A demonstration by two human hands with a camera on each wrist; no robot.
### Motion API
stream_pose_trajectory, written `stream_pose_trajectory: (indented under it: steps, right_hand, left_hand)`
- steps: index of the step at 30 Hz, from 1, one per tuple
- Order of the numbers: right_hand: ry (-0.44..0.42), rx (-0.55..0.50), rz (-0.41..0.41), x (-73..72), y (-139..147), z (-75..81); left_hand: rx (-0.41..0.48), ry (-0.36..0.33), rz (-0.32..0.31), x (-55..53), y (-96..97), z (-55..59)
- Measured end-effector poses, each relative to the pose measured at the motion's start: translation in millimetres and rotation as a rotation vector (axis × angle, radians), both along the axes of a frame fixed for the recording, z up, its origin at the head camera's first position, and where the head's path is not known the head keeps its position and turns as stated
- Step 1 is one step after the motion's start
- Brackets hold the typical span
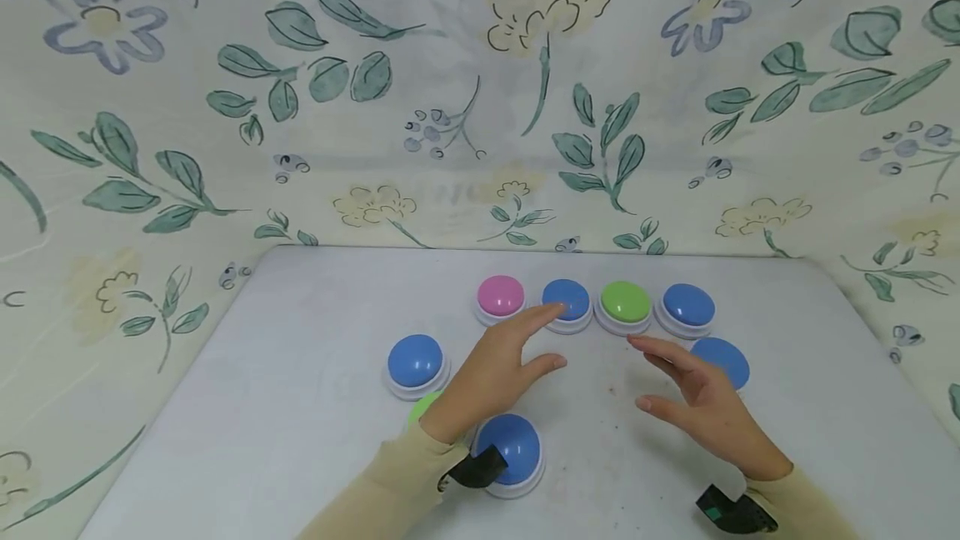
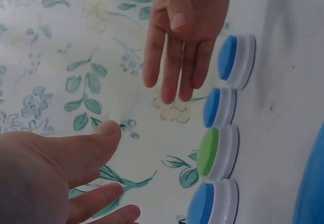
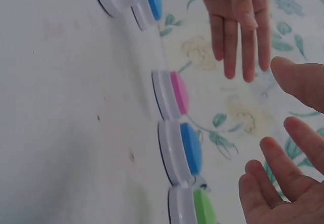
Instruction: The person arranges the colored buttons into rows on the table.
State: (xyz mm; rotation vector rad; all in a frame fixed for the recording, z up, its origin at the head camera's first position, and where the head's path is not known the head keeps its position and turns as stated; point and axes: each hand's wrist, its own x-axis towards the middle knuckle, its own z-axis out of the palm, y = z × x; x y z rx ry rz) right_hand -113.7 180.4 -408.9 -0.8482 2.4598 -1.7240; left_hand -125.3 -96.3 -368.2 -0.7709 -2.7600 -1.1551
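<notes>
Both hands up over the desk (image 1: 315, 332), palms roughly facing, nothing held. Left hand (image 1: 491, 373): fingers extended, thumb apart. Right hand (image 1: 708, 415): same, fingers loosely straight.

Nearest parts: left index overlaps the back-row blue button (image 1: 564, 297) in the head view, but the wrist views put my fingers above the caps. Right of it, the back-row green button (image 1: 626, 301), then another blue (image 1: 687, 305), all near the desk's far edge. Pink button (image 1: 501, 296) at the row's left end. Right hand partly hides the right-side blue button (image 1: 723, 358).

Handling, my judgement: come straight down on a cap's crown with flat pads; a sideways push would probably skate the base. Keep the left wrist high: it hangs over the half-hidden green button (image 1: 423, 408) and the blue one toward the near edge (image 1: 516, 438). Left-side blue button (image 1: 415, 361) sits clear of both hands.

Labels: caps look plain. Black wrist units (image 1: 480, 467): no brand I can read. No legible writing on the floral cloth (image 1: 450, 40).
</notes>
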Motion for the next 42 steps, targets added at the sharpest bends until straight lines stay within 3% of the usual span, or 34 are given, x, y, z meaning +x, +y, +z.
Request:
stream_pose_trajectory:
  steps: [9, 13, 20, 24, 28, 35, 42]
  right_hand:
    - [0.013, 0.094, -0.041, 6.6, -25, 0.0]
    - [0.007, 0.092, -0.022, 8.8, -34, -1.8]
    - [0.011, 0.11, 0.018, 14.7, -55, -4.5]
    - [0.027, 0.134, 0.052, 19.2, -70, 1.5]
    - [0.041, 0.162, 0.084, 19.8, -79, -4.5]
    - [0.061, 0.245, 0.118, 26.3, -91, -13.5]
    - [-0.02, 0.308, 0.16, 32.3, -97, -13.5]
  left_hand:
    - [-0.061, -0.02, 0.029, 13.4, -25.4, -1.7]
    - [-0.081, -0.027, 0.041, 19.5, -36.6, -6.0]
    - [-0.166, -0.104, 0.029, 30.6, -49.9, -8.9]
    - [-0.21, -0.106, 0.019, 36.1, -56.4, -13.4]
    - [-0.227, -0.113, 0.017, 41.3, -61.6, -19.4]
    - [-0.268, -0.084, -0.008, 51.6, -71.2, -27.7]
    - [-0.319, -0.034, -0.072, 59.3, -77.0, -35.5]
